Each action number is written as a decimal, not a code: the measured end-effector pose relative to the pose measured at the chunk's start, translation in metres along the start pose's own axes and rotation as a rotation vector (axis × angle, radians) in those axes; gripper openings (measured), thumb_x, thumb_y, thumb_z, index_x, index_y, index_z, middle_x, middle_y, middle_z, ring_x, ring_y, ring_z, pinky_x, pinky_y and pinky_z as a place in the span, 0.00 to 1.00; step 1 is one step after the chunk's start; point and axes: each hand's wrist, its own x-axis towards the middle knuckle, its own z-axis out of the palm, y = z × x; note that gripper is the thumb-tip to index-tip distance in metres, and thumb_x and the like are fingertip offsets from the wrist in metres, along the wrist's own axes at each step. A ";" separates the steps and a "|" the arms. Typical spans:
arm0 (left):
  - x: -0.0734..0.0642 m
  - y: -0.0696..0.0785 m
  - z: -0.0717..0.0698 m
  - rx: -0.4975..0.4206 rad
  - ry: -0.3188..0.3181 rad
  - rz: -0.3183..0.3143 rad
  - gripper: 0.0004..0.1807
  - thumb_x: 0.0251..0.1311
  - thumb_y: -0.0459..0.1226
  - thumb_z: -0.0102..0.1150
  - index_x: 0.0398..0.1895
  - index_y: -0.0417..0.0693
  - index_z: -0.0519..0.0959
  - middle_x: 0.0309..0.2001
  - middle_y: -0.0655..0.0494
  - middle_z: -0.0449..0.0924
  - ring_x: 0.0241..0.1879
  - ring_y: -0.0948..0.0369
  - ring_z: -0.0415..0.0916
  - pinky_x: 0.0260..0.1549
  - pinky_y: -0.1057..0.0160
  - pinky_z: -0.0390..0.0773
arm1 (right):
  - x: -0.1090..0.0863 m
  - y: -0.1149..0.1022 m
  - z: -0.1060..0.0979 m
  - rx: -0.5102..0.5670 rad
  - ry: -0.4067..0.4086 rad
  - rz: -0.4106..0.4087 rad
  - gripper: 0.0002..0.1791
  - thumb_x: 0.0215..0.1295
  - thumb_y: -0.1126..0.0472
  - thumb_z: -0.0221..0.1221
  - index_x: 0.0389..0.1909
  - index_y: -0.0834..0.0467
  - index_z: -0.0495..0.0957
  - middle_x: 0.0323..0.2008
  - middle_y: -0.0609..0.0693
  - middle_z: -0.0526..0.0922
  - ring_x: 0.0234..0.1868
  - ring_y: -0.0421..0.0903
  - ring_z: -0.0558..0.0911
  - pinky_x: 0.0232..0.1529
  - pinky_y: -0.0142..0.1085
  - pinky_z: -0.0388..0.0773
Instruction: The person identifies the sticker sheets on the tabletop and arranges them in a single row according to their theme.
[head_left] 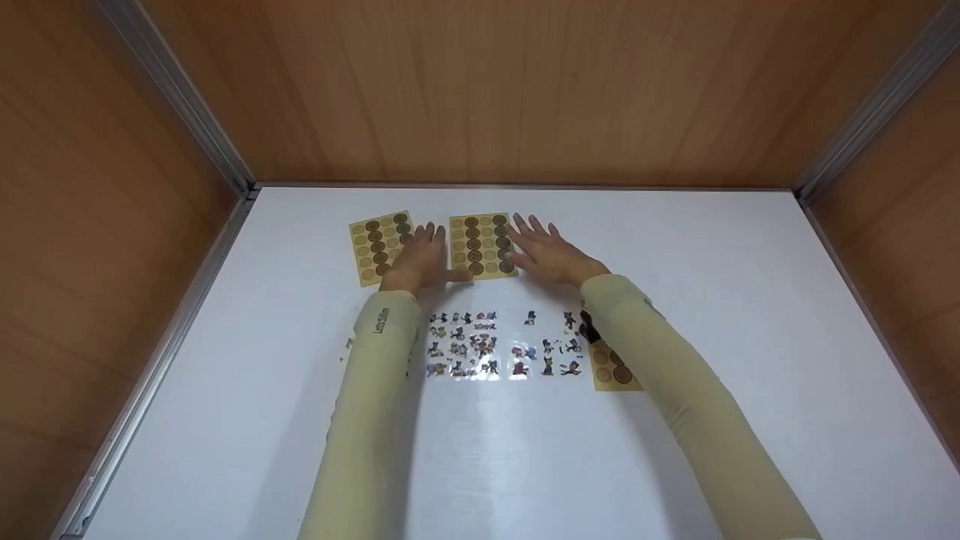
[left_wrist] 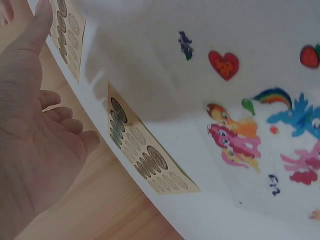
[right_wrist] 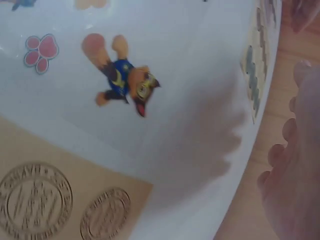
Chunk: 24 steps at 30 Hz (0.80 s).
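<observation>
My left hand (head_left: 420, 262) reaches over the right part of a tilted brown sticker sheet (head_left: 364, 247) with round stamp prints. Its fingers are extended and its thumb points right, at the lower edge of a second such sheet (head_left: 482, 247). Beside that sheet's right edge is my right hand (head_left: 553, 256), fingers spread, with fingertips and thumb at the edge; contact is hard to tell. Neither hand grips anything. The left wrist view shows the left palm (left_wrist: 45, 145) and the tilted sheet (left_wrist: 145, 150); the right wrist view shows the right fingers (right_wrist: 277, 155) in part.
Clear sheets of cartoon stickers (head_left: 484, 345) lie nearer on the white table (head_left: 480, 465). A third brown sheet (head_left: 611, 371) is partly under the right forearm. Pony stickers (left_wrist: 235, 142) show below the left arm. Wood-look panels (head_left: 480, 90) stand behind and at both sides.
</observation>
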 end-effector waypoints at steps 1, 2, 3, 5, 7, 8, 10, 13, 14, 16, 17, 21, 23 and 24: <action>0.001 0.002 0.002 -0.019 0.002 0.001 0.63 0.58 0.63 0.65 0.81 0.39 0.42 0.80 0.38 0.35 0.79 0.43 0.33 0.76 0.44 0.40 | 0.001 0.000 0.002 0.012 -0.003 -0.001 0.39 0.81 0.38 0.34 0.82 0.53 0.41 0.81 0.51 0.34 0.80 0.54 0.34 0.78 0.51 0.29; 0.001 0.004 0.004 -0.032 0.004 0.000 0.63 0.58 0.63 0.65 0.82 0.39 0.41 0.81 0.39 0.34 0.79 0.43 0.33 0.76 0.44 0.40 | 0.002 0.000 0.004 0.021 -0.004 -0.003 0.39 0.80 0.37 0.35 0.82 0.52 0.40 0.81 0.51 0.34 0.80 0.54 0.34 0.78 0.51 0.29; 0.001 0.006 0.005 -0.049 0.005 0.001 0.63 0.58 0.63 0.65 0.82 0.40 0.40 0.81 0.40 0.34 0.79 0.45 0.32 0.76 0.45 0.39 | 0.004 0.000 0.006 0.030 -0.005 -0.004 0.40 0.80 0.37 0.35 0.83 0.52 0.39 0.81 0.51 0.35 0.80 0.53 0.34 0.78 0.50 0.29; 0.000 0.010 0.007 -0.082 0.013 -0.008 0.64 0.58 0.64 0.65 0.82 0.41 0.39 0.81 0.42 0.32 0.80 0.47 0.30 0.76 0.46 0.37 | 0.007 0.000 0.009 0.043 -0.010 -0.004 0.41 0.79 0.35 0.35 0.82 0.52 0.38 0.81 0.50 0.35 0.80 0.53 0.34 0.78 0.50 0.28; -0.001 0.012 0.009 -0.116 0.008 -0.017 0.63 0.59 0.64 0.63 0.82 0.43 0.38 0.81 0.44 0.31 0.80 0.49 0.28 0.76 0.47 0.34 | 0.010 0.001 0.013 0.045 -0.017 -0.003 0.43 0.78 0.34 0.35 0.82 0.52 0.37 0.81 0.50 0.35 0.81 0.52 0.34 0.78 0.49 0.28; -0.002 0.013 0.010 -0.124 0.005 -0.017 0.63 0.59 0.64 0.63 0.82 0.43 0.38 0.81 0.45 0.31 0.80 0.49 0.28 0.76 0.48 0.33 | 0.011 0.001 0.014 0.043 -0.023 0.000 0.43 0.78 0.33 0.35 0.82 0.52 0.36 0.81 0.49 0.35 0.81 0.52 0.34 0.78 0.49 0.28; -0.004 0.014 0.011 -0.146 0.002 -0.018 0.62 0.61 0.64 0.61 0.82 0.43 0.38 0.81 0.45 0.31 0.80 0.50 0.27 0.76 0.47 0.32 | 0.012 0.001 0.016 0.044 -0.036 0.005 0.44 0.77 0.32 0.36 0.82 0.51 0.36 0.81 0.48 0.35 0.80 0.51 0.34 0.78 0.49 0.27; -0.005 0.012 0.014 -0.170 -0.003 -0.024 0.61 0.60 0.66 0.60 0.82 0.44 0.39 0.81 0.45 0.31 0.80 0.49 0.27 0.76 0.47 0.31 | 0.013 -0.001 0.016 0.048 -0.057 0.002 0.44 0.77 0.32 0.36 0.82 0.51 0.36 0.81 0.48 0.35 0.80 0.50 0.34 0.77 0.50 0.27; -0.004 0.011 0.015 -0.167 -0.002 -0.023 0.62 0.60 0.66 0.60 0.82 0.44 0.39 0.81 0.45 0.31 0.80 0.50 0.27 0.76 0.47 0.31 | 0.014 -0.002 0.016 0.050 -0.065 -0.001 0.44 0.77 0.32 0.36 0.82 0.51 0.36 0.81 0.48 0.35 0.80 0.50 0.34 0.77 0.50 0.27; -0.002 0.007 0.017 -0.128 -0.001 -0.019 0.63 0.59 0.69 0.58 0.82 0.43 0.39 0.81 0.45 0.31 0.80 0.50 0.26 0.76 0.48 0.30 | 0.014 -0.004 0.016 0.048 -0.083 -0.005 0.44 0.77 0.32 0.35 0.82 0.51 0.36 0.81 0.48 0.35 0.80 0.50 0.34 0.77 0.50 0.27; 0.000 0.006 0.018 -0.107 -0.001 -0.019 0.63 0.59 0.70 0.56 0.82 0.42 0.39 0.81 0.45 0.31 0.80 0.50 0.26 0.76 0.48 0.29 | 0.014 -0.005 0.016 0.048 -0.091 -0.004 0.44 0.77 0.32 0.34 0.82 0.51 0.36 0.81 0.48 0.34 0.80 0.50 0.34 0.77 0.50 0.26; 0.007 0.002 0.021 -0.036 -0.017 -0.030 0.65 0.58 0.74 0.51 0.82 0.41 0.38 0.81 0.45 0.30 0.79 0.52 0.24 0.75 0.50 0.25 | 0.012 -0.007 0.016 0.030 -0.114 0.008 0.44 0.77 0.31 0.32 0.82 0.52 0.36 0.81 0.48 0.34 0.80 0.49 0.33 0.77 0.50 0.26; 0.008 0.003 0.022 -0.043 -0.023 -0.037 0.66 0.57 0.75 0.51 0.82 0.41 0.37 0.81 0.45 0.29 0.79 0.52 0.24 0.75 0.49 0.24 | 0.011 -0.006 0.016 0.019 -0.114 0.019 0.44 0.77 0.31 0.32 0.82 0.52 0.35 0.81 0.47 0.34 0.80 0.49 0.33 0.77 0.49 0.26; 0.008 0.004 0.022 -0.046 -0.022 -0.035 0.66 0.57 0.75 0.51 0.82 0.41 0.37 0.81 0.44 0.29 0.79 0.51 0.24 0.75 0.49 0.24 | 0.009 -0.005 0.015 0.013 -0.112 0.026 0.44 0.77 0.32 0.32 0.82 0.52 0.35 0.81 0.47 0.35 0.80 0.49 0.33 0.77 0.49 0.26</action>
